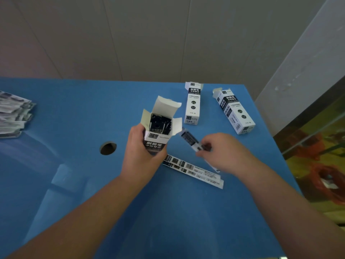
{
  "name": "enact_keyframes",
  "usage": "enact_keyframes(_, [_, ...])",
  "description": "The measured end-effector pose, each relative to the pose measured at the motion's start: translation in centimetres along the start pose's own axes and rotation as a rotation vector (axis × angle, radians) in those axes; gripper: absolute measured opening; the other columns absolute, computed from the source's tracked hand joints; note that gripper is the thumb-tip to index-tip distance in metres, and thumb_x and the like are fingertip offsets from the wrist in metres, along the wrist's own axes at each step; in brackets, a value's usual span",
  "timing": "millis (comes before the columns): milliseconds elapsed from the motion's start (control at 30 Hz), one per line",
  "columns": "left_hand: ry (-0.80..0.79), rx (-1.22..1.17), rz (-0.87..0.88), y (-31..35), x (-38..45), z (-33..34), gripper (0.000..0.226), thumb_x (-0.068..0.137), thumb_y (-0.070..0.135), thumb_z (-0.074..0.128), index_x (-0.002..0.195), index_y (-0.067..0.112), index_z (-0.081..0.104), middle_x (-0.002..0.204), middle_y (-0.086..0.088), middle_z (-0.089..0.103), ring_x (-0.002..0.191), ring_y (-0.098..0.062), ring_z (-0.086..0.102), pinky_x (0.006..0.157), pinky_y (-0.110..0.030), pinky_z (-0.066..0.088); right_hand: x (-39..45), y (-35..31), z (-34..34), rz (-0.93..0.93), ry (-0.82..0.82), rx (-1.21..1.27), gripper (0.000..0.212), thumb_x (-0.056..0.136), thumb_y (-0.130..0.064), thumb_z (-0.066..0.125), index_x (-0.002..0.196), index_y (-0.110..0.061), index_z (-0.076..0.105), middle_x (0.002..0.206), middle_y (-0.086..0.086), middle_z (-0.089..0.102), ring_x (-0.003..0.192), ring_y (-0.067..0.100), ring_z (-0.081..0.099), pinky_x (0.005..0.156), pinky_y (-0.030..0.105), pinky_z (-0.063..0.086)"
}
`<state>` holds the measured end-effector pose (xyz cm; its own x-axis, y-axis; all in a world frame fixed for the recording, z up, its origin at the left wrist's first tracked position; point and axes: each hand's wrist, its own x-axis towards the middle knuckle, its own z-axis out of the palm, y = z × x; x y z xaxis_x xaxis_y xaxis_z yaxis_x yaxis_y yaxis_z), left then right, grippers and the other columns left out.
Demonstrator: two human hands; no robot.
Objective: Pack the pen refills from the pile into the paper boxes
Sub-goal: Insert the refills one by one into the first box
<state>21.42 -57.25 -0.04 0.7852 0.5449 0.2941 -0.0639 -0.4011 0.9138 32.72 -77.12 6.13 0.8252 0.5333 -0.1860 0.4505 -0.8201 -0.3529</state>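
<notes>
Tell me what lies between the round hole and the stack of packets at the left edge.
Head view: only bare blue table between hole and stack.

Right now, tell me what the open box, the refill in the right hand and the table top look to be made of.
Open box: thin printed paperboard, matte; its creased flaps stand open with dull unprinted insides.
Refill in the right hand: seemingly in a printed sleeve, plastic or paper, too blurred to tell.
Table top: smooth glossy blue surface, perhaps laminate or plastic; it shows soft reflections.
</notes>
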Motion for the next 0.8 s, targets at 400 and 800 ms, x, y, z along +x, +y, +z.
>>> enact_keyframes(400, [0.001, 0.022, 0.0, -0.1, 0.0, 0.0, 0.045, 0.072, 0.039, 0.073, 0.1, 0.061, 0.046, 0.105, 0.002, 0.059, 0.095, -0.023, 0.066, 0.077, -0.05, 0.059, -3.9, -3.7, -7.5, -0.267, 0.111, 1.079, 0.027, 0.067, -0.038, 0.085, 0.085, -0.019, 0.078, 0.085, 0.005, 0.079, 0.075, 0.018, 0.075, 0.059, 0.021, 0.056])
enact_keyframes(800, [0.029, 0.01, 0.057, -0.3, 0.1, 0.3, 0.045, 0.073, 0.033, 0.071, 0.1, 0.06, 0.048, 0.097, 0.017, 0.054, 0.089, -0.021, 0.064, 0.069, -0.041, 0.056, -2.2, -8.8, -6.0, -0.33, 0.287, 0.809, 0.009, 0.076, -0.033, 0.082, 0.08, -0.025, 0.078, 0.072, -0.008, 0.075, 0.066, 0.012, 0.07, 0.064, 0.037, 0.057])
